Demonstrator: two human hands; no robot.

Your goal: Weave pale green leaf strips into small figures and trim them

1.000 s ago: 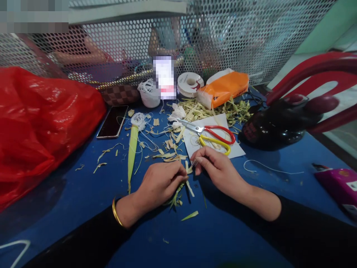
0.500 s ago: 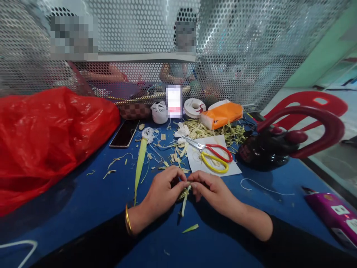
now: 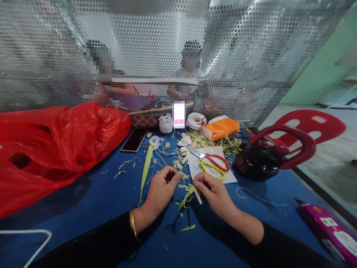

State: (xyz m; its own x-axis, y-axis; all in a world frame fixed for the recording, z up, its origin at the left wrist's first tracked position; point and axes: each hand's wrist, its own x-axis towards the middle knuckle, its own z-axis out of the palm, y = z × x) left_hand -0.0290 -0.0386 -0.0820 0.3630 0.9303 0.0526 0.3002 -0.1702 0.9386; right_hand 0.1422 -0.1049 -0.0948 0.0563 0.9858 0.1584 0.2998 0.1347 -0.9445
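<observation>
Pinched between the thumb and fingers of my right hand (image 3: 216, 191) is a small braided piece of green leaf strips (image 3: 189, 191), with loose ends hanging below it. To its left, my left hand (image 3: 164, 190) has thumb and forefinger drawn together, apart from the braid; anything between them is too small to make out. Scissors (image 3: 208, 162) with one red and one yellow handle lie on white paper (image 3: 195, 169) just beyond my right hand. A cut leaf scrap (image 3: 188, 227) rests on the blue table (image 3: 111, 201) nearer to me.
Dry leaf strips (image 3: 223, 145) and an orange packet (image 3: 221, 128) lie at the back, beside a ribbon spool (image 3: 196, 121). A dark kettle (image 3: 258, 162) and purple power strip (image 3: 326, 227) stand right. A red plastic bag (image 3: 69, 149), phone (image 3: 134, 140) and long leaf (image 3: 146, 167) are left.
My hands have moved apart; the left has let go of the braided piece, which stays in my right hand and shows more fully. The camera view has tilted up slightly.
</observation>
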